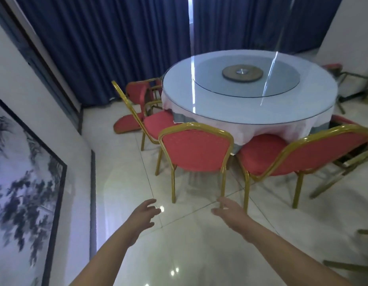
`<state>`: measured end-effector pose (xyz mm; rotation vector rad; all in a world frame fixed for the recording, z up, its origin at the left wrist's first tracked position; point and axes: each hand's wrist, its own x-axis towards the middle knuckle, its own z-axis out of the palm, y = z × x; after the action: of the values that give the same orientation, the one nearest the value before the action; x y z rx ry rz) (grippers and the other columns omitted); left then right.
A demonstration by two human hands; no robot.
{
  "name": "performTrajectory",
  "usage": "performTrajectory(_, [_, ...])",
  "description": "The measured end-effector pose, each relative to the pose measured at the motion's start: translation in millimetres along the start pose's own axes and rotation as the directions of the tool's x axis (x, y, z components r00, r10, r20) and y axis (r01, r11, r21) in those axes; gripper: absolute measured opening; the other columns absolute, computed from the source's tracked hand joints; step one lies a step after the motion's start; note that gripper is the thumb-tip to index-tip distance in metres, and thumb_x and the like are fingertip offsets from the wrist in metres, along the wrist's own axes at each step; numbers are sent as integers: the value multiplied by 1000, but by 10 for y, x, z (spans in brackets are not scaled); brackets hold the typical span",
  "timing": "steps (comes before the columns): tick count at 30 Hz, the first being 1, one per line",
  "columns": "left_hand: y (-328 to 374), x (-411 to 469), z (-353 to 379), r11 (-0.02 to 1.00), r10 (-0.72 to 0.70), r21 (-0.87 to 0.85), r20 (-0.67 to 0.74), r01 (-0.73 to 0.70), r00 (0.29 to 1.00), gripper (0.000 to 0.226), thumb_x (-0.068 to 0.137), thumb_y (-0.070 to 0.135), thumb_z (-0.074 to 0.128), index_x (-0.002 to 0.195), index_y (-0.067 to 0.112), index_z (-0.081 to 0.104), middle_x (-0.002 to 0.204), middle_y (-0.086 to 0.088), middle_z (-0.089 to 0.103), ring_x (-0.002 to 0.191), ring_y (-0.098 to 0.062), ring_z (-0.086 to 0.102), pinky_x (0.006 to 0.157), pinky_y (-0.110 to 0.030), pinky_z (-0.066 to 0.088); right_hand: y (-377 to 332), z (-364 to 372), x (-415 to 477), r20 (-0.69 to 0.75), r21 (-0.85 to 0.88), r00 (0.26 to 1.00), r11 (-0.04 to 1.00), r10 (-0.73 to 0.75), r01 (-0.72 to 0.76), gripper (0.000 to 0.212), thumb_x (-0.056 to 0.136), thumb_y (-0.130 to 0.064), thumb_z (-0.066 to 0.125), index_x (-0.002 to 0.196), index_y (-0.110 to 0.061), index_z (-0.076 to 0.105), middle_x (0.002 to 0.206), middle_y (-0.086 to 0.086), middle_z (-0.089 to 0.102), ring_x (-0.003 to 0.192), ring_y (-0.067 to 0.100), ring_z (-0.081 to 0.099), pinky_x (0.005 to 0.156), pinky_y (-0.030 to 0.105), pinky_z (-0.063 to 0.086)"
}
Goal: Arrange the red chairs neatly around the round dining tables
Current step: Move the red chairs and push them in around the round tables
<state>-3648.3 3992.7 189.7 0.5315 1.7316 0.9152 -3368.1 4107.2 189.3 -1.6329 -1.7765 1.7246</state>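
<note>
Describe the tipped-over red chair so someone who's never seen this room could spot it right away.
Start at the round glass-topped table in front of the blue curtains. On its left side, nearest the curtains, one red chair lies tipped over, its backrest flat on the floor. The neighbouring chair stands upright on its legs.

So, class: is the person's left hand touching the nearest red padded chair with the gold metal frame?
Apart. The head view shows pale floor between the left hand and the red chair.
</note>
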Motion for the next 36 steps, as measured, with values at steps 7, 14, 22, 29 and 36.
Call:
performTrajectory(7, [52, 286, -735, 991, 61, 125, -111, -47, 992, 36, 87, 32, 68, 119, 45, 58, 130, 7, 55, 113, -8, 56, 95, -33, 47, -734, 305, 512, 76, -308, 980, 931, -182, 197, 61, 93, -32, 63, 149, -25, 40, 151, -3, 42, 132, 18, 44, 101, 26, 38])
performTrajectory(14, [359, 1080, -1773, 958, 155, 259, -98, -125, 983, 47, 87, 38, 65, 131, 46, 49, 140, 11, 45, 120, -9, 44, 81, -22, 42, -1624, 1122, 1511, 148, -361, 972, 905, -181, 224, 61, 92, -29, 67, 147, -21, 42, 146, 4, 46, 127, 20, 51, 105, 31, 44])
performTrajectory(22, [808, 1863, -3099, 946, 169, 295, -84, -137, 982, 54, 86, 40, 65, 136, 45, 45, 147, 10, 40, 118, -6, 38, 96, -30, 39, -2575, 2099, 2223, 110, -437, 967, 862, -231, 256, 57, 90, -40, 66, 142, -27, 47, 146, -2, 44, 111, 12, 55, 80, 14, 48])
performTrajectory(29, [1120, 2718, -3589, 966, 111, 240, -67, -92, 992, 53, 82, 45, 65, 132, 48, 48, 139, 16, 43, 113, 2, 44, 92, -26, 37, -3007, 2654, 3037, 128, -419, 982, 890, -135, 177, 56, 91, -40, 64, 142, -29, 45, 148, -4, 41, 128, 16, 48, 106, 30, 38])
performTrajectory(36, [1745, 3944, -4282, 970, 66, 240, -140, -31, 988, 50, 86, 37, 65, 133, 45, 49, 131, 21, 46, 106, 6, 46, 87, -21, 36, -3971, 3194, 4649, 186, -291, 969, 933, -164, 214, 50, 89, -40, 67, 136, -31, 52, 137, -4, 51, 120, 11, 49, 98, 26, 41])
